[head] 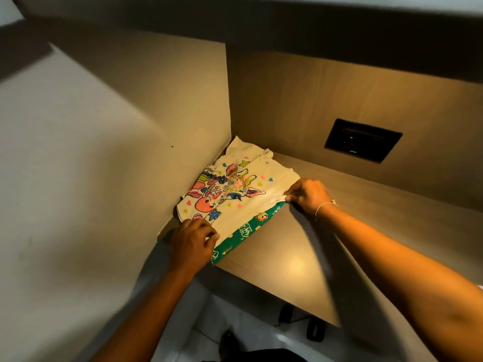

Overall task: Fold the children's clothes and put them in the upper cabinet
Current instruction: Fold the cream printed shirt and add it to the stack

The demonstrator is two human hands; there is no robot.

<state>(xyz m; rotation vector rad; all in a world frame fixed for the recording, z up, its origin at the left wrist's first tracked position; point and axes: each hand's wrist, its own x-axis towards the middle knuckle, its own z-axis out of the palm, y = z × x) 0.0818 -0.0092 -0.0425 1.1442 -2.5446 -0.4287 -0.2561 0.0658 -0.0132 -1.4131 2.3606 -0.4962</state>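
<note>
A folded white child's shirt (235,189) with a bright giraffe print lies on the wooden cabinet shelf (326,231), pushed against the left wall. Under it lies a folded green printed garment (245,229), its edge showing along the near side. My left hand (193,240) grips the near left corner of the stack with curled fingers. At the right corner, my right hand (308,195) pinches the white shirt's edge, where it meets the green garment. A thin white band circles my right wrist.
The cabinet's left side panel (183,113) and back panel (339,105) close in the shelf. A dark rectangular plate (363,139) is set in the back panel. To the right of the stack the shelf surface shows bare wood. Below the shelf edge, floor and dark objects show.
</note>
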